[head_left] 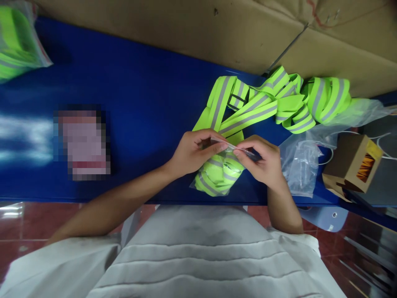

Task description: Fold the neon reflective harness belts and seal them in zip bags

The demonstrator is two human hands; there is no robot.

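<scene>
Nearest the lens: your pale grey cloth top [198, 256], soft, with horizontal creases across the front. Past it, smooth glossy blue tabletop [145, 111].

Your left hand [190, 153] and right hand [262, 159] both have thumb and fingers closed on the top edge of a thin, clear, shiny plastic bag [228, 154], one pinch at each side. Bag sits near the table's front edge. Inside it: a rounded coil of neon yellow-green webbing strap with a grey centre stripe [214, 178].

Just beyond your hands, a tangle of flat neon-and-grey webbing [220, 103], looped and folded, with a dark buckle-like part [237, 102]. To its right, a looser coil of the same webbing [330, 99].

Right side: wrinkled clear plastic bag [299, 165], next to a small angular brown cardboard box [353, 165] with a yellow corner. Left: a pixelated rectangular item [85, 145], contents unreadable. Far edge: big flat-sided brown cardboard carton [186, 33].
</scene>
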